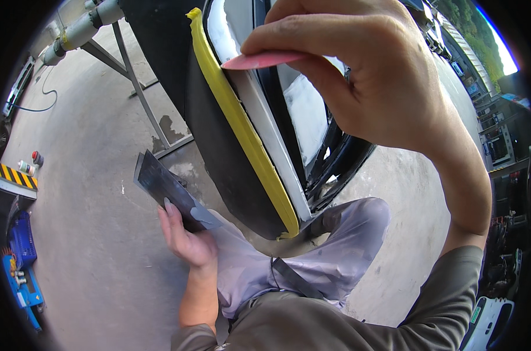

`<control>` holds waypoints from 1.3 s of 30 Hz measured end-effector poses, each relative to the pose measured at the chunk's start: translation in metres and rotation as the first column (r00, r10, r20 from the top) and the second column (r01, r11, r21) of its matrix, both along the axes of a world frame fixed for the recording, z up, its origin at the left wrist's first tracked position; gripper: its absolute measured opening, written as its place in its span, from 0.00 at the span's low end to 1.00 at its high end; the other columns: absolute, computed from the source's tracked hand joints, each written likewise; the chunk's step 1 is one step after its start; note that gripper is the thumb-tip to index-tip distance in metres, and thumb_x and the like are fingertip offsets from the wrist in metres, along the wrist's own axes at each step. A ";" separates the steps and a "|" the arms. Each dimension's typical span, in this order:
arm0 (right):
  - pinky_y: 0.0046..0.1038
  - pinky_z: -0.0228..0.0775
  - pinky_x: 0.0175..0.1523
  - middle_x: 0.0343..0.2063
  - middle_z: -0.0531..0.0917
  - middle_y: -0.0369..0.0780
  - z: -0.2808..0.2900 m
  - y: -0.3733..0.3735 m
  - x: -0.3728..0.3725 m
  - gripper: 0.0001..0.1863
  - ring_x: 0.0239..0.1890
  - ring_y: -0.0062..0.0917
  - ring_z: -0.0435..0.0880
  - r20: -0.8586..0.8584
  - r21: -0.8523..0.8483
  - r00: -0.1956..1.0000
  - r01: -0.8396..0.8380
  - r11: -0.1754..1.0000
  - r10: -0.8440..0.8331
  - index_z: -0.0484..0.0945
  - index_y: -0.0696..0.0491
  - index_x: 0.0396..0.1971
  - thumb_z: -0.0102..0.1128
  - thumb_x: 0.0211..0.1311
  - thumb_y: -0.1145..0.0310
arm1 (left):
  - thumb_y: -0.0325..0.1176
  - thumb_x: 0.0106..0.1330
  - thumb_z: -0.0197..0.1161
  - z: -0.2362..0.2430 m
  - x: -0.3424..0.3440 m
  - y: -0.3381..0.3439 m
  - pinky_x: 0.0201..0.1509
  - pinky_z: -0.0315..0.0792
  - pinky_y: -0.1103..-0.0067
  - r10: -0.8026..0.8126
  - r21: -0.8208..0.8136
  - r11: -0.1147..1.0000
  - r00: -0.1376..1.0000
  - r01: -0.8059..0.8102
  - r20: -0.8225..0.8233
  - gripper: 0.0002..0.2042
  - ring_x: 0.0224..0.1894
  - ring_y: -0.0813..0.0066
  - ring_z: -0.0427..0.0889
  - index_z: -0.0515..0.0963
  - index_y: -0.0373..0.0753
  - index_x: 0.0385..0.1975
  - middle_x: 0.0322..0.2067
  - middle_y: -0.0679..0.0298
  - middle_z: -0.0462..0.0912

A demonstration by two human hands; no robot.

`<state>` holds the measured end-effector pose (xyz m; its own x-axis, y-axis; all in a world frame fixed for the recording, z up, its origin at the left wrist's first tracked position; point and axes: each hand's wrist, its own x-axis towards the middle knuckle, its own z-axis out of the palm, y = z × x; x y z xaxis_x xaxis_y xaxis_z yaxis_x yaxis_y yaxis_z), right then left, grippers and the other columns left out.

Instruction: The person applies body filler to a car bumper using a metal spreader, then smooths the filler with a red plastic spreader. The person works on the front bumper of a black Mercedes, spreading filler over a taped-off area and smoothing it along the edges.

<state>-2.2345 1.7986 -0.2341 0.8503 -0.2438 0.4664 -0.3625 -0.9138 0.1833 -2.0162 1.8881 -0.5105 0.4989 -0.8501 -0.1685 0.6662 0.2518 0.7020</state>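
Note:
Between the thumb and fingers of my right hand (382, 70) is a thin pink spreader (265, 59). Its tip meets the upper part of a narrow light grey strip (265, 131) on a vehicle body part, beside a white smooth patch (220, 32). Yellow masking tape (242, 126) runs along the strip's left side, over a black panel (230, 158). Low on the left, my left hand (189, 238) grips a dark flat board (175, 190) from beneath, tilted, with a grey putty-like smear (204, 215) near its lower end. Part of the spreader is hidden behind my right fingers.
A metal stand (142, 99) with grey-wrapped tube ends (81, 35) props the part at the upper left. My bent legs (335, 257) are under its lower end. A blue crate (23, 240) and a yellow-black striped edge (14, 178) lie far left, a white panel (488, 322) lower right.

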 end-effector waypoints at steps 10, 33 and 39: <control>0.30 0.74 0.32 0.33 0.83 0.40 -0.068 0.064 -0.040 0.27 0.34 0.30 0.82 0.035 0.061 0.989 0.139 0.988 -0.142 0.89 0.54 0.40 0.70 0.29 0.72 | 0.38 0.79 0.49 0.015 0.006 -0.005 0.33 0.60 0.77 -0.019 -0.017 1.000 0.995 0.021 0.094 0.10 0.28 0.76 0.66 0.71 0.38 0.40 0.26 0.64 0.71; 0.24 0.76 0.30 0.31 0.85 0.41 -0.124 0.202 -0.007 0.23 0.29 0.27 0.85 0.551 0.744 0.630 -0.075 0.664 -0.547 0.89 0.57 0.45 0.70 0.43 0.81 | 0.43 0.81 0.47 0.109 -0.045 0.061 0.34 0.57 0.80 -0.247 -0.339 0.837 0.850 0.429 0.466 0.15 0.26 0.79 0.62 0.58 0.37 0.51 0.25 0.64 0.70; 0.24 0.77 0.31 0.31 0.85 0.42 -0.140 0.185 -0.047 0.22 0.28 0.26 0.85 0.688 0.668 0.589 -0.288 0.686 -0.423 0.89 0.58 0.43 0.71 0.41 0.81 | 0.41 0.83 0.43 0.111 -0.076 0.066 0.31 0.55 0.80 -0.202 -0.296 0.858 0.805 0.420 0.558 0.11 0.24 0.82 0.60 0.62 0.39 0.50 0.20 0.69 0.71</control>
<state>-2.2813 1.9834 -0.3737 0.2189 -0.8030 0.5543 -0.0890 -0.5821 -0.8082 -2.0925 1.9546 -0.3993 0.1152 -0.9096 0.3992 0.3483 0.4134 0.8413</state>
